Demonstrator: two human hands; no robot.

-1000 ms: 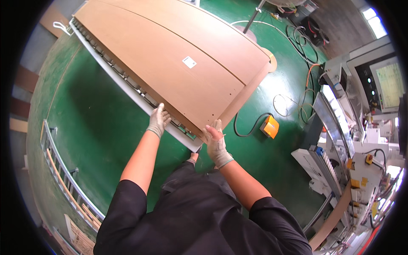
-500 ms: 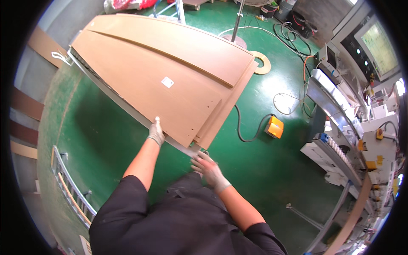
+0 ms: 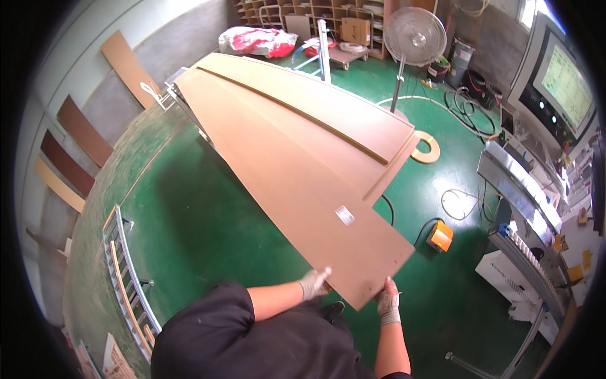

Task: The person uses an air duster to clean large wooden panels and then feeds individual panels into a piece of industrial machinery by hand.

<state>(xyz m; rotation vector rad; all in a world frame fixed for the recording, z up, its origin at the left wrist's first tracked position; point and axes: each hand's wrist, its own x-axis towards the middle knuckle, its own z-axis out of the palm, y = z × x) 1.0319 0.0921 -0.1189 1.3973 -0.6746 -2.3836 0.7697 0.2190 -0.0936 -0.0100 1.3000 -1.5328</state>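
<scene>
A long, flat brown wood panel stretches from far left toward me, with a white label and small dark holes near its close end. My left hand, in a pale glove, grips its left long edge, thumb on top. At the near end edge, my gloved right hand holds the panel with its thumb up and its fingers hidden underneath. Beneath and to the right lie more brown panels, one with a raised dark-edged strip. The near end of the held panel juts out past this stack.
An orange foot pedal lies on the green floor, right of the panel. Beyond stand a pedestal fan and a roll of edging tape. Machinery with a screen lines the right; a metal roller rack is at left.
The top panel has slid toward me and to the right, off the stack. My right hand, formerly apart below the stack's corner, now grips the panel's end. The view has tilted up.
</scene>
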